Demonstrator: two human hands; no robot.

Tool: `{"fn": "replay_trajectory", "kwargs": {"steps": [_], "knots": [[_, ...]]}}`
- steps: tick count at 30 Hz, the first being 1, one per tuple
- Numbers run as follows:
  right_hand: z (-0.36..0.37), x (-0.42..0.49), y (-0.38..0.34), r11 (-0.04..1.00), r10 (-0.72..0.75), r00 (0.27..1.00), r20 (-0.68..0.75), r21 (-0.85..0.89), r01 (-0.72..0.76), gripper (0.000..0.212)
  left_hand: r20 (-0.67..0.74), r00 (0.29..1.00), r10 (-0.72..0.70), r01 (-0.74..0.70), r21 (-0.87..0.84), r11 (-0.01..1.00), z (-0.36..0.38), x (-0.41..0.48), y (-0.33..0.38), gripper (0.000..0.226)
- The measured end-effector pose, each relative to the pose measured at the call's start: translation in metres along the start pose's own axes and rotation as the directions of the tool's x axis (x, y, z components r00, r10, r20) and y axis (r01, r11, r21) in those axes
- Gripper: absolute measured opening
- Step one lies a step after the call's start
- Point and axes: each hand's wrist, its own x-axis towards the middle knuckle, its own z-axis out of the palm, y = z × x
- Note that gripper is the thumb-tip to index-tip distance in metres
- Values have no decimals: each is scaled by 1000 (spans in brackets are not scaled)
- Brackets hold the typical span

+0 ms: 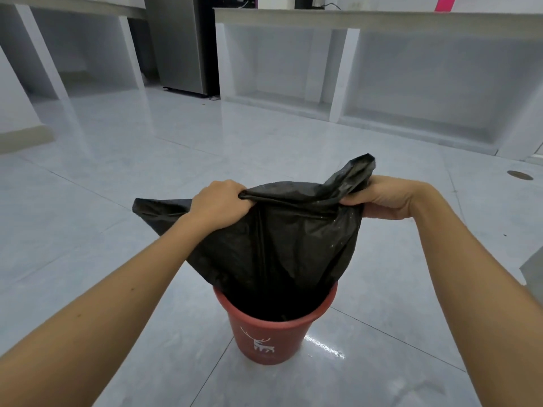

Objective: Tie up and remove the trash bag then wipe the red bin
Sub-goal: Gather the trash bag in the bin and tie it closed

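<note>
A black trash bag [282, 242] rises out of a red bin [266, 339] that stands on the floor in front of me; the bin bears a white deer print. The bag's lower part is still inside the bin, its top pulled up and stretched flat between my hands. My left hand [219, 202] grips the bag's top edge on the left, with a loose corner sticking out past it. My right hand [382, 198] grips the top edge on the right, where another corner points upward. What is inside the bag is hidden.
Glossy grey floor tiles [117, 201] surround the bin. White counters with open bays [411, 83] line the back and left. A grey fridge [182, 45] stands between them. A round floor drain [520, 175] lies at the right, and a grey box edge [533, 271] beside my right arm.
</note>
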Motion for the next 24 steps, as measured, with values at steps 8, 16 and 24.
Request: {"fn": "replay_trajectory", "kwargs": {"steps": [8, 16, 24], "knots": [[41, 26, -4, 970, 97, 970, 221, -239, -42, 23, 27, 961, -275, 270, -311, 911, 13, 3, 32, 37], [40, 49, 13, 957, -105, 992, -67, -278, 83, 26, 208, 957, 200, -203, -7, 979, -6, 3, 32, 68], [32, 52, 21, 956, -163, 976, -147, -267, 119, 16, 414, 901, -133, -138, 563, 815, -37, 5, -25, 40]]}}
